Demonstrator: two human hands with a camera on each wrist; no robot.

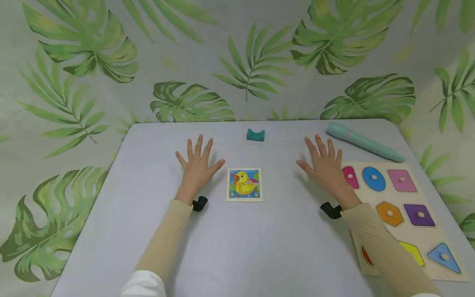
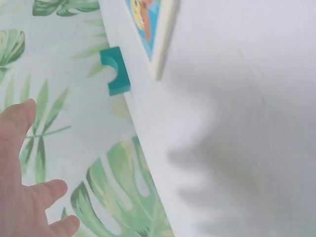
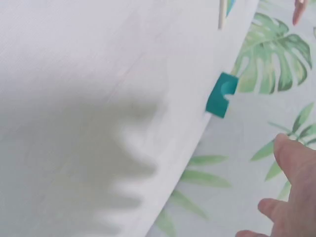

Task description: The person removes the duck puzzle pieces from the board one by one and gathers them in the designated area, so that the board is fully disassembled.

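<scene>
Both hands are held over the white table with fingers spread, holding nothing. My left hand (image 1: 196, 170) is left of a small square duck puzzle (image 1: 245, 185) in a pale frame. On the puzzle's other side is my right hand (image 1: 326, 171), its wrist close to a wooden shape board (image 1: 402, 243) with knobbed pieces. Behind the puzzle, near the far edge, stands a teal block (image 1: 255, 135) with a curved notch, also seen in the left wrist view. In the wrist views, shadows of the spread fingers fall on the tabletop.
A mint-green pen-shaped stick (image 1: 365, 142) lies at the back right, above the shape board. The right forearm covers part of that board. A leaf-printed cloth (image 1: 259, 62) hangs behind the table. Black wrist mounts (image 1: 199, 203) show at both cuffs.
</scene>
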